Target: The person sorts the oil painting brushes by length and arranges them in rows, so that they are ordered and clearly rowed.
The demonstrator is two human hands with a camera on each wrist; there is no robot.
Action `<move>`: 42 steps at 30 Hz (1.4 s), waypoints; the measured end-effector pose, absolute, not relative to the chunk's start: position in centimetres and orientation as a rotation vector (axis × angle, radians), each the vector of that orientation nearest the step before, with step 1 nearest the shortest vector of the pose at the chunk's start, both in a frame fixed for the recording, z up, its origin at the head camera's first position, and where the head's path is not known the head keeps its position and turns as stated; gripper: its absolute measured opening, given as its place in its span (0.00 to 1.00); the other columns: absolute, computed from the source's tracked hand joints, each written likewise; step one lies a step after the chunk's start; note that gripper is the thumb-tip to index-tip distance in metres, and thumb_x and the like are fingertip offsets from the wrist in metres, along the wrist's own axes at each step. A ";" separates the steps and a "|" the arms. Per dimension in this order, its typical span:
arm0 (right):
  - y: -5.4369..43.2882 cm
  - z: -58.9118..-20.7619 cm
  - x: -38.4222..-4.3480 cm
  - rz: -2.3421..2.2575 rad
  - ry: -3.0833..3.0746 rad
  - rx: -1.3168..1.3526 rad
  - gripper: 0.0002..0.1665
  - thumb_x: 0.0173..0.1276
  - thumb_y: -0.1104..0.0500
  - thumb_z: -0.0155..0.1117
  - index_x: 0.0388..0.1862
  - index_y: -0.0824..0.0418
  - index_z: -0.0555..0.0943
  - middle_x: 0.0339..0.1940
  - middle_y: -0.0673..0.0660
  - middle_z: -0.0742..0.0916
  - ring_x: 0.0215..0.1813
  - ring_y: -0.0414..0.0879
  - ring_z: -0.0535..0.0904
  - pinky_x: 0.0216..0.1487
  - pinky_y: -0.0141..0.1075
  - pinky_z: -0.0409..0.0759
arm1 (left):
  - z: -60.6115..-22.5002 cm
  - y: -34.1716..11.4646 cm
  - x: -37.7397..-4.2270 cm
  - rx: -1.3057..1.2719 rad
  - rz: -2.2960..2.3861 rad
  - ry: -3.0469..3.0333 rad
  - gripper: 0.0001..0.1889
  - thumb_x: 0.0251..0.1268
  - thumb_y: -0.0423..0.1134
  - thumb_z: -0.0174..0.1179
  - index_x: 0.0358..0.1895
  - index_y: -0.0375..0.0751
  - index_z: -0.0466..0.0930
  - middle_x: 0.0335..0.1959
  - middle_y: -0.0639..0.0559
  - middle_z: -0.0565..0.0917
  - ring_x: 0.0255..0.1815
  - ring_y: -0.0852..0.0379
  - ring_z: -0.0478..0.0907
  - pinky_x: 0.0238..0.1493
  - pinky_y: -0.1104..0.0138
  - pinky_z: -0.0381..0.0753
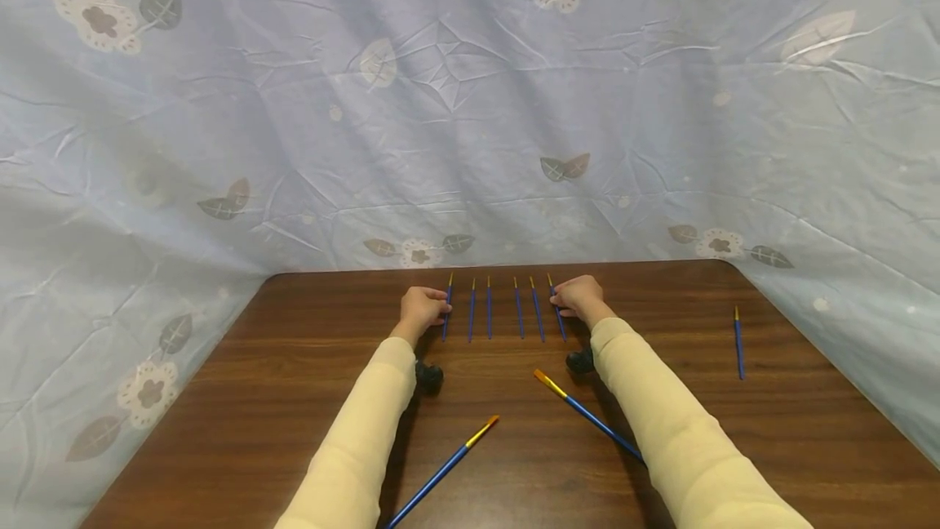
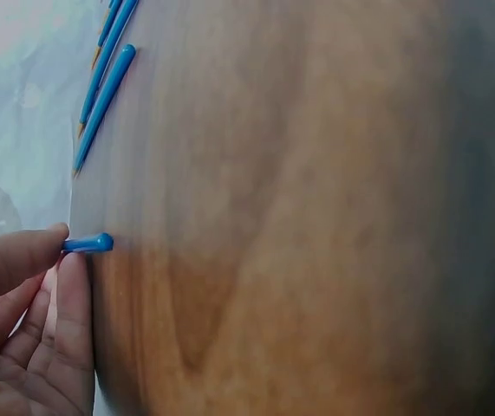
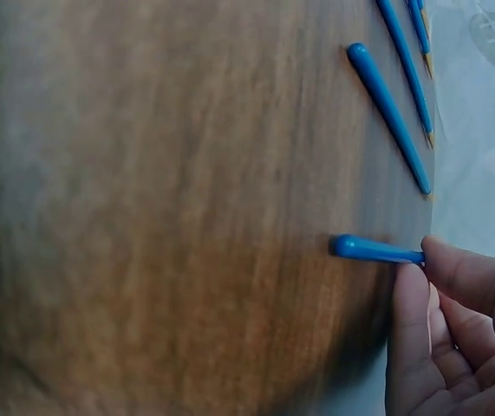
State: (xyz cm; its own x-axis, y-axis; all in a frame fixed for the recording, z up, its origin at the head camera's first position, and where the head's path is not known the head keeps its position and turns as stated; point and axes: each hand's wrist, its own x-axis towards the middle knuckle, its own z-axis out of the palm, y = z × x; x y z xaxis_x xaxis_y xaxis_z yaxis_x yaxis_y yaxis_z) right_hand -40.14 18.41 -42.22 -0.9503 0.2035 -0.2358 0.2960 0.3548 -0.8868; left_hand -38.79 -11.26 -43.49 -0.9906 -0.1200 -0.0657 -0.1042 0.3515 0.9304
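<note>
At the back of the table, my left hand (image 1: 423, 308) pinches a thin blue paintbrush (image 2: 91, 243) between thumb and fingers, at the left end of a row. My right hand (image 1: 582, 298) pinches another blue paintbrush (image 3: 370, 250) at the row's right end. Both held brushes have their gold tips toward the curtain. Between the hands lie several similar slim brushes, among them one beside the left hand's brush (image 1: 472, 313) and one beside the right hand's brush (image 1: 538, 310). The fingers hide part of each held brush.
Nearer the front, a larger brush (image 1: 441, 472) lies on the left and another (image 1: 587, 415) on the right, partly behind the right sleeve. A small blue brush (image 1: 738, 345) lies far right on the brown table (image 1: 294, 374). A patterned curtain (image 1: 455, 145) hangs behind the table.
</note>
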 end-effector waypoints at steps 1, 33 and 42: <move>18.4 -42.2 -40.1 -1.655 2.533 0.457 0.18 0.61 0.72 0.68 0.51 0.72 0.82 0.41 0.62 0.88 0.45 0.51 0.85 0.35 0.36 0.87 | -43.5 -11.2 -38.7 0.209 -1.766 -2.568 0.11 0.61 0.24 0.64 0.47 0.28 0.84 0.45 0.37 0.84 0.44 0.45 0.84 0.34 0.66 0.87; 18.9 -42.6 -39.9 -1.616 2.537 0.300 0.20 0.64 0.71 0.66 0.56 0.71 0.80 0.55 0.68 0.81 0.36 0.46 0.83 0.34 0.32 0.86 | -43.7 -11.4 -38.6 0.201 -1.767 -2.554 0.14 0.54 0.22 0.68 0.46 0.30 0.85 0.41 0.40 0.86 0.36 0.51 0.85 0.30 0.68 0.86; 18.8 -42.4 -39.6 -1.631 2.532 0.286 0.20 0.64 0.72 0.65 0.56 0.71 0.80 0.50 0.67 0.83 0.33 0.44 0.82 0.32 0.32 0.86 | -43.7 -11.5 -38.5 0.209 -1.755 -2.559 0.14 0.55 0.23 0.68 0.46 0.30 0.85 0.41 0.40 0.86 0.33 0.53 0.85 0.29 0.69 0.86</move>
